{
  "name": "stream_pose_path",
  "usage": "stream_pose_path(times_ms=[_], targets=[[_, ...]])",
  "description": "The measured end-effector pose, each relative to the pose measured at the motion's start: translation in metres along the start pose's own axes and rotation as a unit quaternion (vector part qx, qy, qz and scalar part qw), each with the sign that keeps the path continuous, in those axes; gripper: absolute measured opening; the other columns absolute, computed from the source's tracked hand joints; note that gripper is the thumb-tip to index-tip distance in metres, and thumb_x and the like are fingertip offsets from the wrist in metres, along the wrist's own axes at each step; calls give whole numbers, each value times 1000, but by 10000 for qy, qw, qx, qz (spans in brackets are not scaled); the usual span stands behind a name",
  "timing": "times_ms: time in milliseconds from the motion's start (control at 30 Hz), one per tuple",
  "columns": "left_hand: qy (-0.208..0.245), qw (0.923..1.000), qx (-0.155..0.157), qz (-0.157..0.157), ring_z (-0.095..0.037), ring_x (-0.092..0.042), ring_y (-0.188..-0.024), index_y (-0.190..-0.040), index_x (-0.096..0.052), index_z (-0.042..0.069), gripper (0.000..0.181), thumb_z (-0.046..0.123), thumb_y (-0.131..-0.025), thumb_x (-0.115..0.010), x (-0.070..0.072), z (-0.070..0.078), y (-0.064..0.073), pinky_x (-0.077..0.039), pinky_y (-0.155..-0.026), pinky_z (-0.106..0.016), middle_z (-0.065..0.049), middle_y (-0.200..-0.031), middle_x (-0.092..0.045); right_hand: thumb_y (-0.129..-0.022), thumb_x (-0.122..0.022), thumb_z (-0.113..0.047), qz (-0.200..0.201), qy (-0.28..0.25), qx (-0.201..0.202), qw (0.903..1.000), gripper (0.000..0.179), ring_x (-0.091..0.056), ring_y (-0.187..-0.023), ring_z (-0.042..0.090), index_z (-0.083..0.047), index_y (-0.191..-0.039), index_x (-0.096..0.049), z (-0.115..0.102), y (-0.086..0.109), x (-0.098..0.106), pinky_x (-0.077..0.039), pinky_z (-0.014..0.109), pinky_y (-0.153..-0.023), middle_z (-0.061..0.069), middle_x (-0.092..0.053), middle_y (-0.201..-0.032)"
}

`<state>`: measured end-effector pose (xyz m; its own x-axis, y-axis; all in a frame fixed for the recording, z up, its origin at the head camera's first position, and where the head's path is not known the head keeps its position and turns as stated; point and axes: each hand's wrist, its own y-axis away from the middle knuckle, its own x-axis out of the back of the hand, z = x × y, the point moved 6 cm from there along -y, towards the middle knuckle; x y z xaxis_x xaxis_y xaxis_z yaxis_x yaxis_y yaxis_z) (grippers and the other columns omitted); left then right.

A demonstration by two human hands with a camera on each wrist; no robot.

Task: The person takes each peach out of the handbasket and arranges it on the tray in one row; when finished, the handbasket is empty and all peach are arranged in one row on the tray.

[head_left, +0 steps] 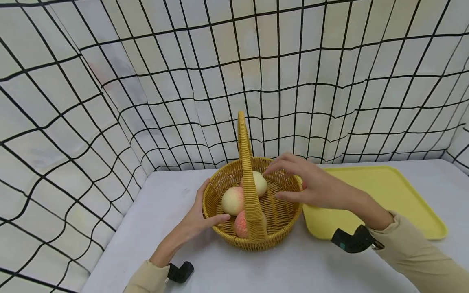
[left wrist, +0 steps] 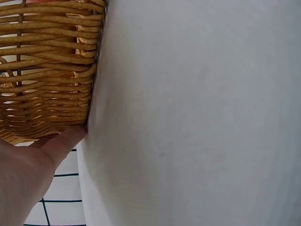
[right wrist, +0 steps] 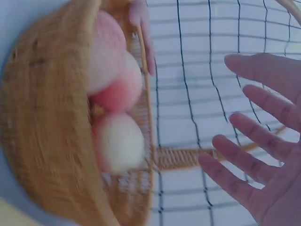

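Note:
A wicker basket [head_left: 272, 243] with a tall arched handle [head_left: 243, 140] stands on the table. Inside lie three peaches: a pale one [head_left: 260, 184] at the back, a cream and pink one [head_left: 231, 201] in the middle, and a redder one [head_left: 240, 225] in front, partly behind the handle. My left hand [head_left: 196, 217] holds the basket's left side, thumb over the rim and fingers along the outer wall [left wrist: 47, 70]. Over the basket's right side hovers my right hand [head_left: 311, 181], fingers spread and holding nothing; the right wrist view shows its palm [right wrist: 277, 183].
A yellow tray [head_left: 381, 199] lies to the right of the basket, partly under my right forearm. A small red patch [head_left: 303, 185] shows beside the right hand, too hidden to name. Black netting [head_left: 293, 97] over white walls encloses the table [head_left: 293, 272] at the back and sides.

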<state>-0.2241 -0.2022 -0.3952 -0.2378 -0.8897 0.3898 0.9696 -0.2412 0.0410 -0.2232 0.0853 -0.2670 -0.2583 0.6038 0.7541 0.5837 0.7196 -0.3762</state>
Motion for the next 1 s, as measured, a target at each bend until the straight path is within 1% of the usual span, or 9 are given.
stream_pose_path(times_ms=[100,167,333,400,533,667,767,900,1000], targets=[[5,10000,3,-15,-42,-26,-155,-168,6,22,124,37,-86,-86,-1,-1,-2,-32,-120,-57,-19,-172,-12,-93,-81,-14,-463,-399,186,9980,41,-56,-123,18,-14,-131,-66,-2,-9,-29,-51,44,-105,-2,-60,-130],[17,10000,5,-19,-42,-26,-155,-168,6,22,124,37,-86,-86,-1,-1,-2,-32,-120,-57,-19,-172,-11,-94,-81,-18,-796,-567,201,9950,41,-55,-127,19,-14,-132,-67,1,-13,-49,-49,45,-107,0,-59,-135],[31,10000,-14,-20,-42,-26,-155,-168,7,22,125,37,-86,-86,-1,-2,-2,-30,-121,-57,-19,-172,-10,-93,-83,-23,-1502,-590,-3,9869,44,-52,-133,16,-15,-134,-67,14,-18,-87,-45,43,-112,1,-60,-142],[29,10000,-17,-20,-41,-26,-155,-168,7,21,125,37,-86,-86,-1,-2,-1,-30,-121,-57,-19,-172,-10,-92,-84,-21,-1628,-558,-68,9850,43,-54,-128,13,-15,-131,-67,18,-19,-95,-46,39,-111,-1,-62,-135],[52,10000,-32,-40,-40,-28,-154,-168,8,21,125,35,-86,-86,0,-1,-1,-30,-120,-56,-18,-172,-12,-91,-85,-18,-1624,-733,24,9840,46,-56,-123,9,-12,-132,-66,21,-21,-105,-47,35,-109,-2,-63,-129],[40,10000,-31,-61,-40,-30,-153,-168,8,22,125,34,-87,-86,0,0,0,-31,-120,-55,-18,-172,-15,-93,-82,-19,-1558,-958,349,9825,44,-59,-118,8,-11,-133,-67,19,-24,-111,-49,32,-106,-4,-67,-124],[45,10000,-20,-43,-40,-29,-154,-168,7,22,123,33,-87,-86,0,0,0,-32,-120,-55,-18,-171,-15,-94,-82,-22,-1461,-958,505,9833,40,-60,-114,7,-11,-130,-69,18,-26,-113,-51,30,-103,-5,-69,-120],[83,10000,-16,-34,-40,-28,-154,-168,6,22,123,31,-87,-86,0,0,0,-32,-120,-56,-19,-171,-15,-89,-86,-24,-1323,-917,308,9865,42,-61,-111,6,-13,-126,-69,20,-26,-110,-51,30,-100,-7,-68,-118],[68,10000,-20,-61,-41,-27,-155,-168,7,22,123,32,-87,-86,-1,0,0,-31,-121,-56,-19,-171,-14,-84,-91,-26,-1084,-724,79,9914,52,-59,-116,8,-16,-129,-68,25,-23,-100,-49,35,-102,-8,-67,-124]])
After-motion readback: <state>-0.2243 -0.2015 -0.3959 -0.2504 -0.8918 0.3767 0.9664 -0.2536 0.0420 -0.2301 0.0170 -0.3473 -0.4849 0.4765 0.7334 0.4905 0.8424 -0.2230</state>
